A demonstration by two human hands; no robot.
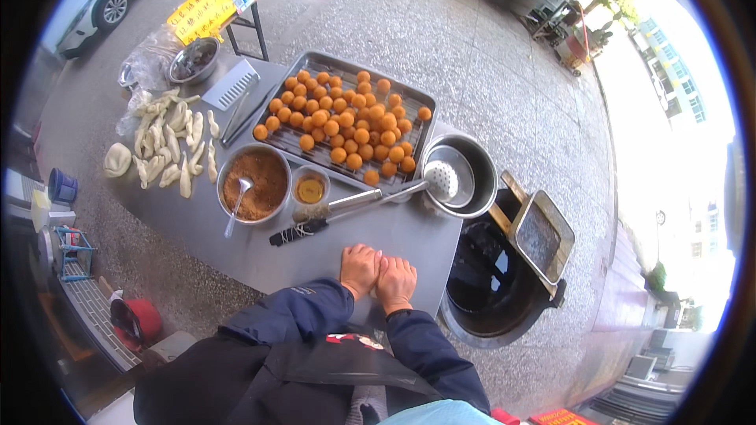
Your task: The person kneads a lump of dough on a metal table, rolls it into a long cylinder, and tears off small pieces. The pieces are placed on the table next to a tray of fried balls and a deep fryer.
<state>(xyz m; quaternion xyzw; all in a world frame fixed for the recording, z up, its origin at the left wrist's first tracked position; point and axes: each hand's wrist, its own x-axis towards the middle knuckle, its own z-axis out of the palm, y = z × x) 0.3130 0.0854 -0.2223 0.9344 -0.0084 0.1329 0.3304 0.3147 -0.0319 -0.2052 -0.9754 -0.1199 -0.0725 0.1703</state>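
My left hand (358, 269) and my right hand (396, 286) rest side by side, touching, on the steel table (299, 260), fingers curled; whatever they may hold is hidden. Just beyond lies a long-handled tool with a black grip (298, 231), near a bowl of brown powder (252, 190) with a spoon in it and a small cup of amber liquid (309, 190). Farther back, a rimmed tray with a rack (430, 114) bears several orange fried balls (346, 118). To the left lie pale dough pieces (169, 142); a perforated ladle (441, 180) sits in a steel pot (478, 153).
At right, a large black wok (480, 299) holds dark liquid, with a metal pan (542, 236) over it. A bowl (203, 55) and yellow sign (205, 16) stand at the back left. A red bucket (135, 323) is at lower left; a car (87, 0) is beyond.
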